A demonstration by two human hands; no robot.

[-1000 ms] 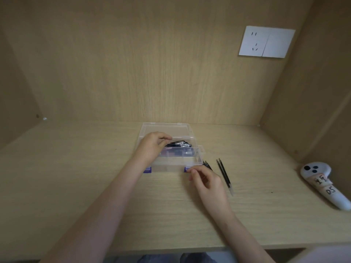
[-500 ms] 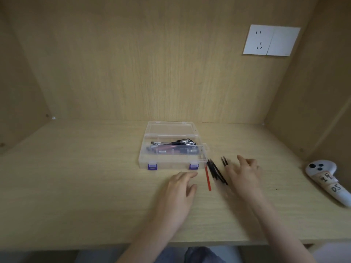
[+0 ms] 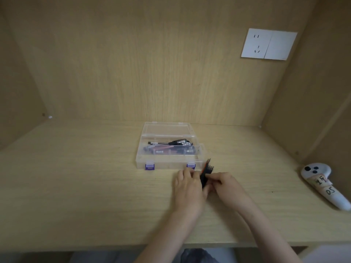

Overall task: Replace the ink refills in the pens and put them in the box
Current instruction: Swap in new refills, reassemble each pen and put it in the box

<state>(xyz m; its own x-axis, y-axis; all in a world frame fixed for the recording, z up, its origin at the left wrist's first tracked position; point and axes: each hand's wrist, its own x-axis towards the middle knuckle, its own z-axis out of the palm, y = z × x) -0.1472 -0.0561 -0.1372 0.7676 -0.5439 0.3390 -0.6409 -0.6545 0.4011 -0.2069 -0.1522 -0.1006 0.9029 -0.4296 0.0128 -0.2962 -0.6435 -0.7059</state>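
A clear plastic box (image 3: 141, 158) with two purple latches lies open on the wooden desk, its lid folded back. Several black pens (image 3: 175, 143) and some reddish ones lie inside it. Just in front of the box's right corner, my left hand (image 3: 187, 188) and my right hand (image 3: 227, 184) meet around a bundle of thin ink refills (image 3: 207, 168), mostly black with one red at the left. Both hands grip the bundle, which sticks up and away from them. The lower ends of the refills are hidden between my fingers.
A white handheld controller (image 3: 321, 184) with taped labels lies at the desk's right edge. The desk sits in a wooden alcove with side walls left and right. A white wall socket (image 3: 268, 44) is on the back panel.
The refills lay spread on the desk beside the box half a second ago. Both hands have come together and gathered them into one bundle, lifted off the desk.
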